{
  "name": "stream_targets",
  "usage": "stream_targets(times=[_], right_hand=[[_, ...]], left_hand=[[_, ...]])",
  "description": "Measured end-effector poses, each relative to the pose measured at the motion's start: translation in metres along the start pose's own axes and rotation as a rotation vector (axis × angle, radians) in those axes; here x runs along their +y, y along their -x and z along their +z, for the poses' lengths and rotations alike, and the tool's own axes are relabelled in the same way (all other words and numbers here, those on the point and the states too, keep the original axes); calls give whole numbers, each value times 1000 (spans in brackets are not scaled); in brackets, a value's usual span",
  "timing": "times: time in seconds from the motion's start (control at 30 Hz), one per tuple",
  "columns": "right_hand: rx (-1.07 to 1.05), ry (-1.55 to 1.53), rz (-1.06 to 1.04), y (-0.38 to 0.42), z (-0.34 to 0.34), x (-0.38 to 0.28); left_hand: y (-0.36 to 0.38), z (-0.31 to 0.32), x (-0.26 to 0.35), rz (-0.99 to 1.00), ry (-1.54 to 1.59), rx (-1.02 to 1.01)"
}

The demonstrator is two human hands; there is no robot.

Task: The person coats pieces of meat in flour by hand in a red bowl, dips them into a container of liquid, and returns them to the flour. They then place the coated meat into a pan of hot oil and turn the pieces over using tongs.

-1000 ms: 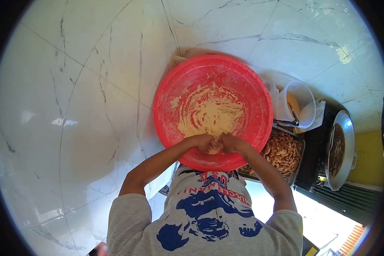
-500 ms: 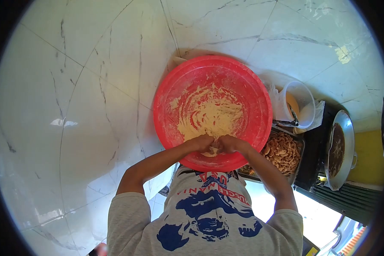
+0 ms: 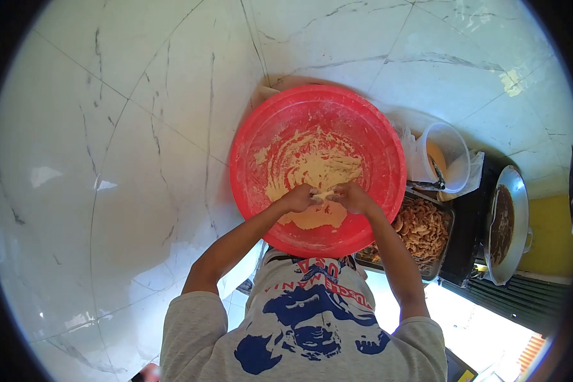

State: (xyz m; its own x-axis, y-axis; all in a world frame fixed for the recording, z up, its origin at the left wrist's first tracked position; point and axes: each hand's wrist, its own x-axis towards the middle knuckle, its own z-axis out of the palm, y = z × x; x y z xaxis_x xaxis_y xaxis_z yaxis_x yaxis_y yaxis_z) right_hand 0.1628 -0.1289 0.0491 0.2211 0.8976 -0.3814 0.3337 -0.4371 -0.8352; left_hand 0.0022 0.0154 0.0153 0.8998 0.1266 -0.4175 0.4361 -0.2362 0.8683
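Over the near half of a large red basin (image 3: 251,213), both my hands meet at a small, pale, flour-coated piece (image 3: 325,195). My left hand (image 3: 301,198) pinches one end of it, and my right hand (image 3: 352,197) pinches the other. What lies under the coating cannot be made out. Yellowish flour (image 3: 318,167) is spread and streaked across the bottom of the basin, with a loose patch below my hands. Flour dust also clings to the inner wall.
Right of the basin stands a clear plastic tub (image 3: 449,149) with pale yellow content and a dark-handled utensil. Below it, a metal tray (image 3: 451,245) holds many browned fried pieces (image 3: 421,232). A wide pan (image 3: 519,223) of dark oil sits far right. Marbled tiles (image 3: 153,127) surround the basin.
Both hands have risen from low over the basin's near edge toward its middle and moved slightly apart. The coated piece now shows between them, and more flour shows below.
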Motion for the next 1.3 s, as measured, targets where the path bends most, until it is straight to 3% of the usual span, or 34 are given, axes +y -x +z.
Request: stream_targets(times=[0.07,0.17,0.27,0.37,0.47,0.6,0.67,0.77,0.97,1.03,1.1,1.17,1.3], right_hand=[[13,-110,-58,2,-4,-9],[71,-329,-68,-9,0,8],[186,-249,-72,-8,-4,-8],[405,38,-157,-5,-13,-15],[505,170,-34,8,-25,-41],[521,-13,-88,-1,-26,-19],[481,-67,-3,-3,-28,-13],[594,-253,-156,-9,-21,-12],[790,-709,134,-24,-18,-12],[908,-774,191,-32,-9,-14],[1056,-676,264,-44,13,-16],[1222,-412,346,-62,43,-21],[1171,-505,341,-47,52,-57]], left_hand=[[-7,1,-9,-68,206,9],[4,-10,21,-121,218,-6],[4,-9,21,18,282,68],[-2,-3,4,200,236,278],[-4,-9,-3,-33,118,409],[-33,-8,-35,-250,219,632],[-35,-11,-33,-292,358,649],[-20,-18,-3,-322,555,716],[-28,-17,11,-438,733,1069],[-48,-19,-6,-590,783,1145],[-64,-10,-2,-733,711,1234],[-58,7,54,-858,510,1339],[-46,17,69,-796,335,1268]])
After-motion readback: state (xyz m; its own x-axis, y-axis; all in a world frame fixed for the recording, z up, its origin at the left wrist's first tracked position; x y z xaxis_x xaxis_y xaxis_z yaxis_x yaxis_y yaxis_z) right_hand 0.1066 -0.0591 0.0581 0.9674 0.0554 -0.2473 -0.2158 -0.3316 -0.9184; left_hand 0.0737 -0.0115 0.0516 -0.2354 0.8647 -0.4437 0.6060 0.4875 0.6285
